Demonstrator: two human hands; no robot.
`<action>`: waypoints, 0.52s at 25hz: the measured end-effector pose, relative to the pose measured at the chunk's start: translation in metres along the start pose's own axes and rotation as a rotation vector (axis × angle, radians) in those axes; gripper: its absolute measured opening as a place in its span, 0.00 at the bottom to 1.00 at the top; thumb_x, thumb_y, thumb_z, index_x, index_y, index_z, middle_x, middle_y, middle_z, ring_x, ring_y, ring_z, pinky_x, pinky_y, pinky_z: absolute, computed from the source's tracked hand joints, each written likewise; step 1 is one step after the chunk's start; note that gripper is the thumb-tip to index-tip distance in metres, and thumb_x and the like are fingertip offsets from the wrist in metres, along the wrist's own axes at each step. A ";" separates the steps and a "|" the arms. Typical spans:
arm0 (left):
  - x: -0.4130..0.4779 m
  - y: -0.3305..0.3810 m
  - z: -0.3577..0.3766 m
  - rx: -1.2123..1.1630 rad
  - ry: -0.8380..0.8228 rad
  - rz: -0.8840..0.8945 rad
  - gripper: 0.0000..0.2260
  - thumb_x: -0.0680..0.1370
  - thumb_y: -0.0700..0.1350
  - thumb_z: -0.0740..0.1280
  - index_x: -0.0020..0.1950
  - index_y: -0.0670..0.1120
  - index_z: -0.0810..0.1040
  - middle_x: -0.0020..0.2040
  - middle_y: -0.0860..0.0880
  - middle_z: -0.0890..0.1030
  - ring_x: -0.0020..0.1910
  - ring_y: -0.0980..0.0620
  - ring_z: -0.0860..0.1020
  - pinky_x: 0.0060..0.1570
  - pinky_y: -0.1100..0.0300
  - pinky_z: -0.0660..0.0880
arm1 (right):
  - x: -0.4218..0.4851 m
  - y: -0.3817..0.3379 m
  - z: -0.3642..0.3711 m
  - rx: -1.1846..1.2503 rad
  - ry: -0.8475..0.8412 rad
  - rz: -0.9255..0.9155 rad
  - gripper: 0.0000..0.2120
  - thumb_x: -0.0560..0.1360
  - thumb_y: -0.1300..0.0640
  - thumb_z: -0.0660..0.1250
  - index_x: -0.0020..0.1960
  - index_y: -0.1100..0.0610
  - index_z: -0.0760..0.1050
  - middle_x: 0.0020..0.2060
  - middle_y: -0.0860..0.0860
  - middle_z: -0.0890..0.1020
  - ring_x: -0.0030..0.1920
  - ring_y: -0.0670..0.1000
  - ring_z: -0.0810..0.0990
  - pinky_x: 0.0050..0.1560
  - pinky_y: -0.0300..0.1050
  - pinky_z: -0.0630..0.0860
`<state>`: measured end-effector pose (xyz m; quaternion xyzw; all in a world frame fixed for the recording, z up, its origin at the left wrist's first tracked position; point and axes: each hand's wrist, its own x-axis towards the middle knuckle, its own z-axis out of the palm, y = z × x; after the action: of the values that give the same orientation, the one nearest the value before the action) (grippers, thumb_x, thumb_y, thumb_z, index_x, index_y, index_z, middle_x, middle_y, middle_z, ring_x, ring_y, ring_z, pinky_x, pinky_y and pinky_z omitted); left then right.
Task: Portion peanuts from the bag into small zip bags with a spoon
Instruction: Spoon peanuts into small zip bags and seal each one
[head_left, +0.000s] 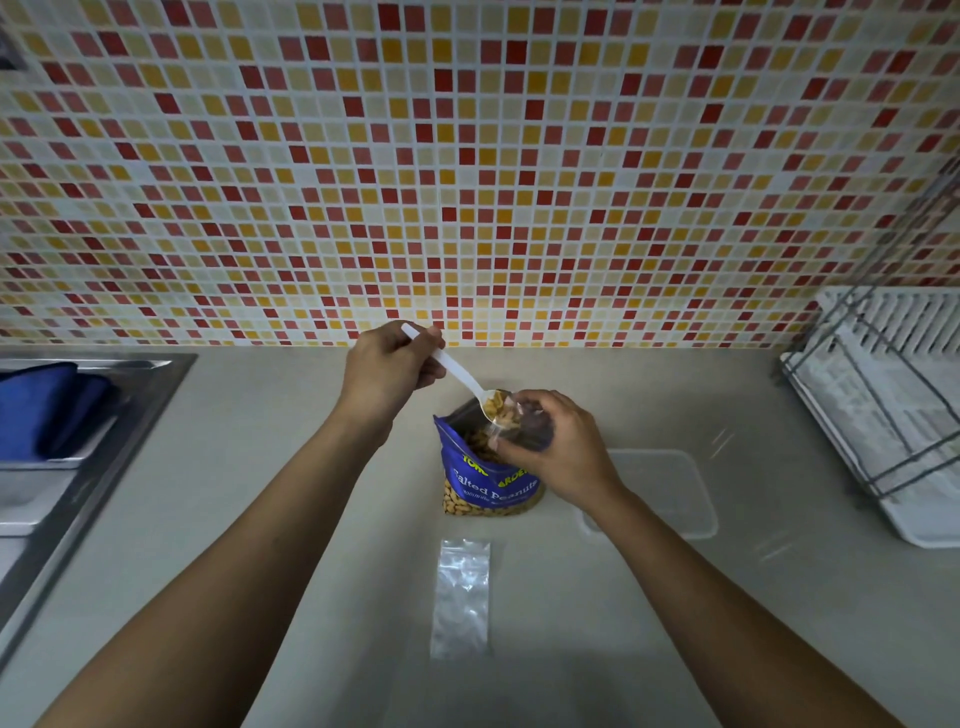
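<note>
Flat zip bag (461, 597) nearest, peanut bag (488, 488) behind; above it, left hand (389, 371) grips loaded spoon (462, 376), right hand (561, 447) pinches second zip bag (530, 428).

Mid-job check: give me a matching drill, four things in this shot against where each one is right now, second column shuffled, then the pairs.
Things:
1. spoon
2. peanut bag
3. flat zip bag
4. blue cloth

Places:
A. at the sink, far left
B. in the left hand
C. standing open on the counter
D. lying on the counter, nearest the person

Pairs: 1-B, 2-C, 3-D, 4-A
</note>
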<state>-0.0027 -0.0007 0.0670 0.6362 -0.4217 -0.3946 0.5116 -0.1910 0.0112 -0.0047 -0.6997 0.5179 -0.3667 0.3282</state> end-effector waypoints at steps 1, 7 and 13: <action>-0.001 -0.001 0.000 -0.001 0.003 0.002 0.09 0.78 0.43 0.63 0.50 0.39 0.79 0.38 0.45 0.80 0.36 0.51 0.80 0.40 0.62 0.77 | 0.000 0.000 0.001 -0.009 0.000 0.006 0.25 0.63 0.51 0.78 0.57 0.54 0.76 0.50 0.46 0.79 0.49 0.44 0.79 0.49 0.37 0.77; -0.006 -0.007 0.004 0.043 -0.007 0.019 0.09 0.78 0.43 0.63 0.50 0.39 0.80 0.37 0.45 0.81 0.36 0.51 0.80 0.38 0.64 0.77 | 0.002 0.001 0.008 -0.083 0.025 0.041 0.27 0.62 0.47 0.78 0.58 0.53 0.75 0.53 0.48 0.80 0.50 0.45 0.77 0.50 0.42 0.77; -0.012 -0.003 0.008 0.105 -0.083 0.099 0.09 0.78 0.45 0.65 0.48 0.40 0.80 0.37 0.46 0.82 0.36 0.52 0.81 0.38 0.65 0.79 | 0.001 0.001 0.015 -0.108 0.064 0.010 0.28 0.62 0.45 0.77 0.58 0.52 0.75 0.53 0.47 0.80 0.50 0.42 0.76 0.52 0.41 0.76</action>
<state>-0.0133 0.0088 0.0634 0.6237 -0.4934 -0.3722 0.4786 -0.1785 0.0112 -0.0127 -0.7018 0.5504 -0.3589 0.2753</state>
